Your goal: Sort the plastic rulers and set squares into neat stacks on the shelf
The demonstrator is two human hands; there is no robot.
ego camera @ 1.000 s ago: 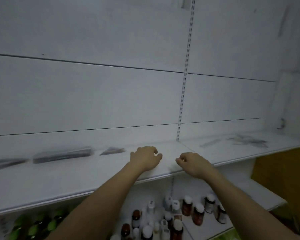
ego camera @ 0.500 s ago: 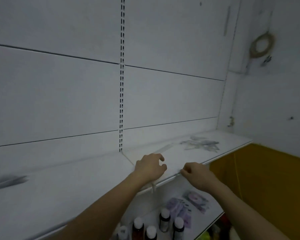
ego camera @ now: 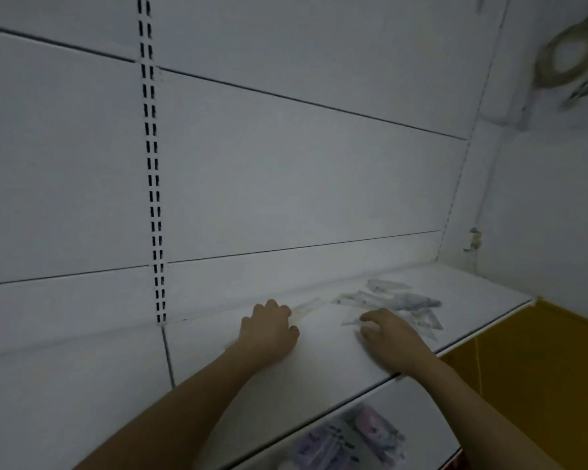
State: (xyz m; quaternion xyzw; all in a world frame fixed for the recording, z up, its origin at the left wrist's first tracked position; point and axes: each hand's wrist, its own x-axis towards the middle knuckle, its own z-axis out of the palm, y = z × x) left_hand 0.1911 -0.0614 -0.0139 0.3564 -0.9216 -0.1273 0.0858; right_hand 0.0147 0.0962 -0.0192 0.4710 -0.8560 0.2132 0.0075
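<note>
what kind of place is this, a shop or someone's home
Most likely a small shop. The white shelf hangs from a slotted retail upright, loose clear plastic rulers lie on it as stock, and packaged goods sit on the shelf below.

Motion blur is smearing the pile of clear plastic pieces (ego camera: 392, 301) at the far right of the shelf (ego camera: 323, 361), so rulers and set squares are not telling apart. The right hand (ego camera: 392, 339) is covering the pile's near edge. The bottom edge is cutting off both forearms.
</note>
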